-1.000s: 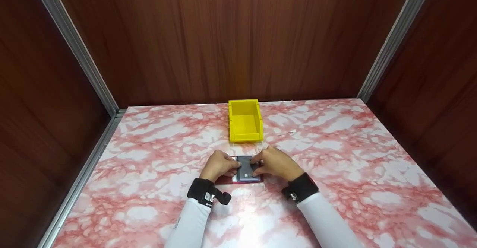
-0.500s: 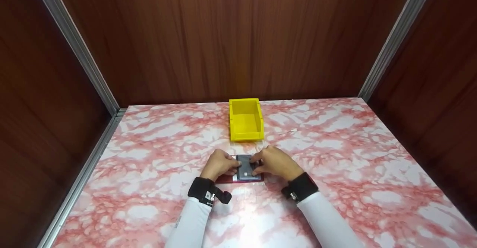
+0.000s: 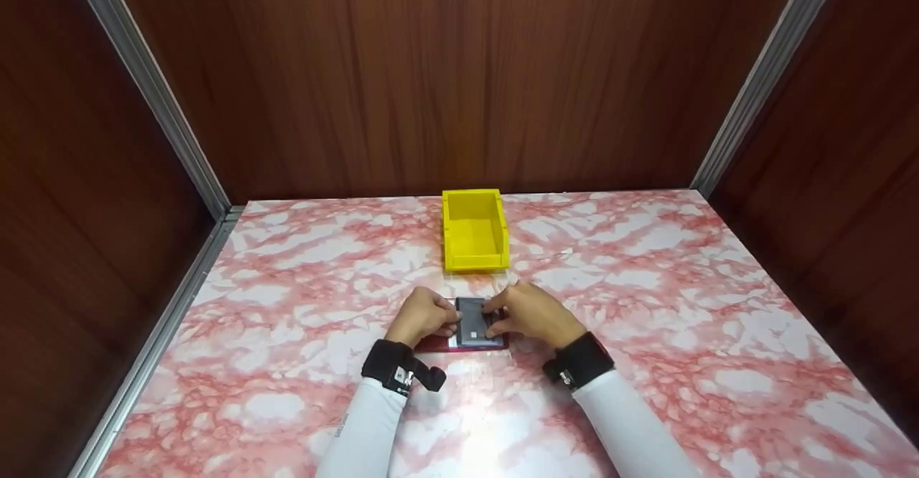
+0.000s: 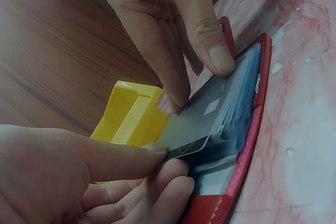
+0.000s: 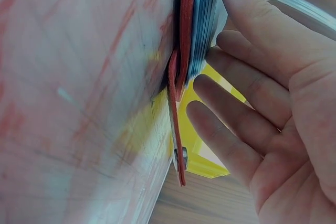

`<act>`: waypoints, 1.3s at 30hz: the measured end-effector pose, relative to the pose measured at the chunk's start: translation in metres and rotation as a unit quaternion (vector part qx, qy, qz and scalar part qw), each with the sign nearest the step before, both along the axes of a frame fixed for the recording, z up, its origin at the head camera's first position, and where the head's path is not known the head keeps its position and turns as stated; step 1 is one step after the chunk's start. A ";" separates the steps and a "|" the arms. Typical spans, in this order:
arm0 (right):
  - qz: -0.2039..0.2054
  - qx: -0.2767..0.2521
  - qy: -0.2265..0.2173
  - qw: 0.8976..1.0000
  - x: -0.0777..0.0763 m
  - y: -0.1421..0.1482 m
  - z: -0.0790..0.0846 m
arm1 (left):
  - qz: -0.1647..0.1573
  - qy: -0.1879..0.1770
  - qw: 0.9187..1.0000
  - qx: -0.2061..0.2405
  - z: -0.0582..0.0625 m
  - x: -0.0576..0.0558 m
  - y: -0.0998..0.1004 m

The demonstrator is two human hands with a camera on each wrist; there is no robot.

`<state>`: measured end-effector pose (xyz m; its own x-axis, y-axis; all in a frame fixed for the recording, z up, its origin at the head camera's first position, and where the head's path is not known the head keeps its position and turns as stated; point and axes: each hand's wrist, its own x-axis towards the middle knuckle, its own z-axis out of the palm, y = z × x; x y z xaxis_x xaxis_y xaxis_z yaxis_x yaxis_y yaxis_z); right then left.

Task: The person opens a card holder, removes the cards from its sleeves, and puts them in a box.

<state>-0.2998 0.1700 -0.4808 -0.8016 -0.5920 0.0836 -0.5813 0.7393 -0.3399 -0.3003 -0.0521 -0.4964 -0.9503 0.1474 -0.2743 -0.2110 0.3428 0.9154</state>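
A red card holder point(image 3: 434, 346) lies unfolded on the table, with a thick stack of clear plastic sleeves point(image 4: 245, 95) inside. On top of the stack is a dark grey card point(image 3: 472, 326) with a small pale square on it; a dark patterned strip runs along its left edge. My left hand point(image 3: 420, 316) pinches that left edge between thumb and fingers. From the other side my right hand point(image 3: 537, 314) rests its thumb and index fingertip on the top sleeve. Its other fingers are loosely extended beside the stack in the right wrist view. The holder's snap strap point(image 5: 178, 140) sticks out past the sleeves.
A yellow bin point(image 3: 474, 263) stands just beyond the card holder, its low front toward me. The red-and-white marbled table point(image 3: 287, 363) is bounded by brown wood-grain panels point(image 3: 402, 76) at the back and sides, with metal posts at the corners.
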 end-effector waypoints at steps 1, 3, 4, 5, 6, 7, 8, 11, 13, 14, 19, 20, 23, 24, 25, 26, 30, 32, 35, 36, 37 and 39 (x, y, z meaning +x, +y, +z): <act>0.000 0.000 -0.001 1.000 0.000 0.000 0.000 | 0.000 0.000 1.000 0.001 0.000 0.000 0.000; 0.001 0.000 -0.003 1.000 0.000 0.000 0.000 | 0.002 -0.002 1.000 0.005 0.000 0.000 -0.001; 0.000 0.002 -0.005 1.000 -0.001 0.000 0.000 | 0.004 -0.005 1.000 0.008 0.000 0.000 -0.001; -0.002 0.004 -0.007 1.000 -0.001 0.000 0.000 | 0.006 -0.008 1.000 0.013 0.001 0.000 -0.001; -0.006 0.006 -0.009 1.000 -0.001 0.000 0.001 | 0.008 -0.010 1.000 0.016 0.001 -0.001 -0.001; -0.008 0.008 -0.010 1.000 -0.001 0.000 0.001 | 0.008 -0.011 1.000 0.018 0.001 -0.001 -0.001; -0.010 0.010 -0.012 1.000 -0.002 0.000 0.001 | 0.010 -0.013 1.000 0.020 0.001 -0.001 -0.001; -0.014 0.013 -0.015 1.000 -0.002 0.000 0.002 | 0.013 -0.016 1.000 0.023 0.001 -0.002 -0.002; -0.014 0.012 -0.015 1.000 -0.002 0.000 0.002 | 0.013 -0.016 1.000 0.024 0.002 -0.002 -0.003; -0.014 0.012 -0.015 1.000 -0.002 -0.001 0.002 | 0.014 -0.018 0.999 0.026 0.002 -0.002 -0.003; -0.018 0.008 -0.018 1.000 -0.001 -0.001 0.003 | 0.015 -0.024 0.998 0.047 0.002 -0.002 -0.004; -0.019 0.007 -0.018 1.000 -0.001 -0.001 0.003 | 0.016 -0.027 0.998 0.054 0.003 -0.002 -0.004; -0.019 0.005 -0.020 1.000 0.000 -0.001 0.003 | 0.015 -0.026 0.997 0.065 0.002 -0.001 -0.006; -0.018 0.004 -0.019 1.000 0.000 -0.001 0.003 | 0.014 -0.024 0.997 0.067 0.002 -0.001 -0.007; -0.017 0.004 -0.017 1.000 0.000 0.000 0.002 | 0.013 -0.020 0.997 0.068 0.002 -0.002 -0.008; -0.015 0.003 -0.015 1.000 0.000 0.000 0.002 | 0.012 -0.018 0.998 0.066 0.001 -0.002 -0.008; -0.008 0.004 -0.003 1.000 -0.001 0.001 0.001 | 0.010 -0.013 0.998 0.058 0.002 -0.002 -0.011; -0.004 0.003 0.001 1.000 -0.001 0.001 0.001 | 0.008 -0.017 0.998 0.056 0.003 -0.003 -0.013; -0.002 0.003 0.002 1.000 -0.001 0.001 0.001 | 0.008 -0.022 0.998 0.055 0.004 -0.003 -0.014; -0.002 0.003 0.003 1.000 -0.001 0.001 0.001 | 0.008 -0.023 0.998 0.055 0.005 -0.003 -0.015; -0.002 0.003 0.003 1.000 -0.001 0.001 0.001 | 0.010 -0.025 0.998 0.056 0.005 -0.003 -0.015; -0.004 0.003 0.000 1.000 -0.001 0.001 0.001 | 0.015 -0.026 0.998 0.058 0.005 -0.002 -0.014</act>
